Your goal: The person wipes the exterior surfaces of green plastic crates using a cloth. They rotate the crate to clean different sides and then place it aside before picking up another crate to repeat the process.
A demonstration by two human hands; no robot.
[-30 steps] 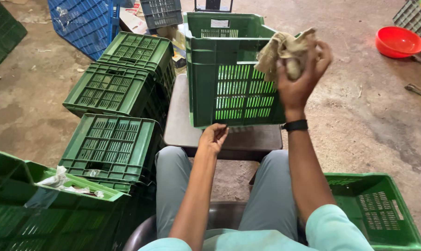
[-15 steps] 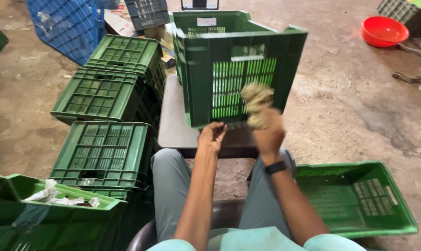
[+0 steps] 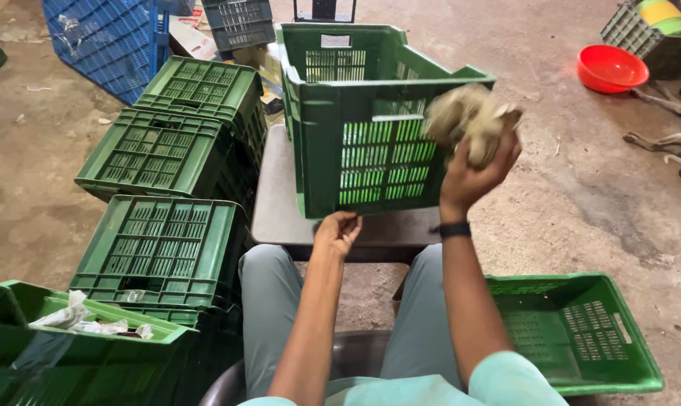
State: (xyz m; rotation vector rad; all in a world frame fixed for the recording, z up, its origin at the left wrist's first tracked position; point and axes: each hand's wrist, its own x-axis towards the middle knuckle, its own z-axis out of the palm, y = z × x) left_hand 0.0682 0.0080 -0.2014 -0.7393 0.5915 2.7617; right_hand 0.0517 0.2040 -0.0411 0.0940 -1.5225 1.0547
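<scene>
A green plastic crate (image 3: 359,124) stands on a dark low table (image 3: 280,203) in front of my knees. My right hand (image 3: 476,169) is raised at the crate's right front corner and grips a crumpled beige cloth (image 3: 468,120), blurred by motion. My left hand (image 3: 338,231) rests with curled fingers at the crate's lower front edge on the table; whether it pinches the rim I cannot tell. A black band sits on my right wrist.
Upturned green crates (image 3: 160,248) are stacked at left, with blue crates (image 3: 107,37) behind. An open green crate (image 3: 581,331) lies at my right on the concrete floor. Another green crate with paper scraps (image 3: 77,319) is near left. A red bowl (image 3: 611,68) sits far right.
My right hand with the cloth dropped to the crate's front face, then rose again to its right corner. The left hand stayed at the crate's lower edge.
</scene>
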